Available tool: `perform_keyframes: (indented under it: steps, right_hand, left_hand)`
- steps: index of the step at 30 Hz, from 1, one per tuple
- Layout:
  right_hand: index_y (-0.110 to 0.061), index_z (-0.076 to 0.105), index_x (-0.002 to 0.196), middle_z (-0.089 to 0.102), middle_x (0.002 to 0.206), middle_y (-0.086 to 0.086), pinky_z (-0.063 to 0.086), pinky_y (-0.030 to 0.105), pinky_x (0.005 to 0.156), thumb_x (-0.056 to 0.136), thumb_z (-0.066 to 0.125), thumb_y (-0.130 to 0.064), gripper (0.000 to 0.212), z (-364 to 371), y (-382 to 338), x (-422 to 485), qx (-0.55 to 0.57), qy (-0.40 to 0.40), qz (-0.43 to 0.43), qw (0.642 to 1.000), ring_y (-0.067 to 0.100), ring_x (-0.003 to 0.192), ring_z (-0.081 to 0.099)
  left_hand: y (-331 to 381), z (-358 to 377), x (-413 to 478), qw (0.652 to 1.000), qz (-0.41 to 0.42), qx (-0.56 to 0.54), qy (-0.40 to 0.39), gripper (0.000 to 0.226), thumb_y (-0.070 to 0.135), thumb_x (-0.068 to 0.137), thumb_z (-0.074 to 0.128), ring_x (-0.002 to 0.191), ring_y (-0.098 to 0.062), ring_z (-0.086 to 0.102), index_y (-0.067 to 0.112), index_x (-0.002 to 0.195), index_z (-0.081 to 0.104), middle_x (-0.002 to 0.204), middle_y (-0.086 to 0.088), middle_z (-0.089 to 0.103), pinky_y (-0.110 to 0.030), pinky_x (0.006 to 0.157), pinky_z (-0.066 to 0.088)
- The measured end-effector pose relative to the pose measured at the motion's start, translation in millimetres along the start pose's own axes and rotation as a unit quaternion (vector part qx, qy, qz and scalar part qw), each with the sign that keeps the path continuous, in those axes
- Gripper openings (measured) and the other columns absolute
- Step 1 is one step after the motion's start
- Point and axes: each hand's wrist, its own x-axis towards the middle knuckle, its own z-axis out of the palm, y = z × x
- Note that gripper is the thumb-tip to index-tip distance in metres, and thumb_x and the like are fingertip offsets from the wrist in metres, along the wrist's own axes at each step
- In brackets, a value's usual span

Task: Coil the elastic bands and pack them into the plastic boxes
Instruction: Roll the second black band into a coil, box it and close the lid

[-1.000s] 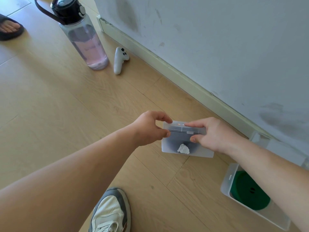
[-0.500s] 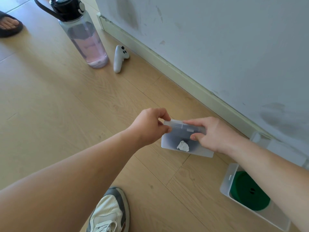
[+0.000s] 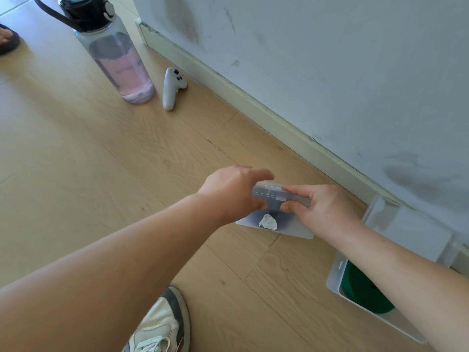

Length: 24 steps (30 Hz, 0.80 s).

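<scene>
A translucent plastic box (image 3: 286, 228) stands tilted on the wooden floor by the skirting board, its latch edge up. Through its wall show a dark coiled band and a crumpled white scrap (image 3: 267, 221). My left hand (image 3: 233, 191) holds the box's left end, fingers over the top edge and thumb on the front; it is blurred. My right hand (image 3: 324, 209) pinches the top edge beside the latch. At the lower right a second box (image 3: 335, 278) lies open with a green coiled band (image 3: 363, 293) inside, partly hidden by my right forearm.
A clear lid (image 3: 416, 229) leans on the wall behind the second box. A big water bottle (image 3: 119, 62) and a white controller (image 3: 171, 87) stand far left. My shoe (image 3: 162, 326) is at the bottom, and another person's sandalled foot (image 3: 7, 39) at the left edge.
My left hand's fingers have stretched further over the box's top edge, and it now blurs with motion. The right hand has kept its pinch, and the box stays in place.
</scene>
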Motion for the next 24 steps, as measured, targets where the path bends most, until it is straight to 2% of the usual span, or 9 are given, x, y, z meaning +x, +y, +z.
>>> perform_keyframes:
  steps: [2,6,8,11,14,17,20,22,24]
  right_hand:
    - [-0.04,0.072,0.124,0.077,0.116,-0.001,0.057,0.036,0.091,0.087,0.079,-0.034,0.038,0.7,1.5,-1.3,0.009,-0.001,-0.003,1.0,0.023,0.103,0.07]
    - [-0.031,0.074,0.117,0.068,0.114,-0.018,0.044,0.011,0.088,0.081,0.086,-0.025,0.038,-3.4,9.2,-8.1,0.057,0.032,-0.012,0.998,0.008,0.107,0.063]
    - [-0.034,0.071,0.122,0.067,0.119,-0.018,0.047,0.011,0.086,0.084,0.083,-0.025,0.041,-12.1,18.6,-11.3,0.058,0.024,0.001,0.998,0.009,0.102,0.066]
    - [-0.039,0.066,0.128,0.061,0.136,-0.021,0.039,-0.003,0.081,0.092,0.075,-0.018,0.043,-23.0,33.1,-16.2,0.07,-0.036,0.013,0.997,-0.017,0.094,0.059]
    - [-0.043,0.067,0.124,0.058,0.134,-0.024,0.035,-0.011,0.08,0.094,0.072,-0.015,0.041,-21.4,39.0,-17.4,0.077,-0.022,-0.007,0.997,-0.028,0.089,0.056]
    - [-0.046,0.068,0.119,0.065,0.117,-0.024,0.036,-0.01,0.076,0.095,0.072,-0.015,0.04,-21.4,38.2,-13.5,0.079,-0.001,-0.008,0.997,-0.025,0.089,0.057]
    - [-0.039,0.072,0.121,0.061,0.123,-0.025,0.033,-0.012,0.081,0.093,0.074,-0.014,0.037,-21.0,39.7,-12.6,0.086,0.002,-0.007,0.996,-0.017,0.106,0.057]
    - [-0.037,0.073,0.122,0.061,0.13,-0.022,0.03,-0.008,0.094,0.093,0.074,-0.014,0.037,-20.0,39.8,-15.2,0.085,0.001,-0.01,0.996,-0.011,0.12,0.054]
    - [-0.036,0.073,0.123,0.063,0.137,-0.017,0.031,0.01,0.113,0.091,0.077,-0.018,0.037,-21.9,38.2,-15.5,0.054,-0.011,-0.02,0.998,-0.008,0.13,0.051]
  left_hand:
    - [6.2,9.5,1.2,1.0,0.012,0.014,0.024,0.035,0.037,0.096,0.068,0.109,-0.02,0.058,0.04,0.131,0.061,0.116,0.007,0.063,-0.039,0.085,0.052]
    - [6.6,17.2,2.2,0.999,0.005,-0.024,0.029,0.019,0.026,0.097,0.066,0.096,-0.019,0.056,0.031,0.115,0.064,0.104,0.01,0.057,-0.038,0.076,0.051]
    - [7.9,16.7,0.7,0.999,0.007,-0.019,0.025,0.02,0.024,0.097,0.065,0.095,-0.019,0.054,0.029,0.116,0.063,0.102,0.011,0.057,-0.038,0.077,0.051]
    - [15.8,16.8,0.6,0.999,0.015,0.019,0.025,0.023,0.015,0.095,0.062,0.093,-0.024,0.059,0.026,0.115,0.06,0.101,0.008,0.059,-0.042,0.075,0.055]
    - [28.7,18.2,-0.3,0.995,0.045,0.09,0.016,0.033,0.008,0.089,0.061,0.089,-0.024,0.061,0.025,0.117,0.056,0.101,0.007,0.061,-0.034,0.061,0.045]
    - [37.6,21.2,0.4,0.989,0.074,0.129,0.019,0.036,0.021,0.093,0.065,0.093,-0.022,0.062,0.031,0.125,0.055,0.106,0.008,0.063,-0.032,0.063,0.043]
    - [37.4,22.2,2.4,0.992,0.055,0.105,0.041,0.026,0.034,0.097,0.064,0.09,-0.021,0.063,0.032,0.121,0.056,0.104,0.008,0.064,-0.031,0.063,0.044]
    - [37.7,23.9,1.9,0.995,0.036,0.082,0.047,0.024,0.033,0.095,0.065,0.091,-0.02,0.064,0.033,0.118,0.058,0.103,0.009,0.065,-0.033,0.067,0.047]
    - [37.8,26.0,-0.2,0.997,0.023,0.054,0.041,0.025,0.03,0.093,0.067,0.095,-0.018,0.063,0.033,0.117,0.059,0.105,0.011,0.065,-0.033,0.071,0.048]
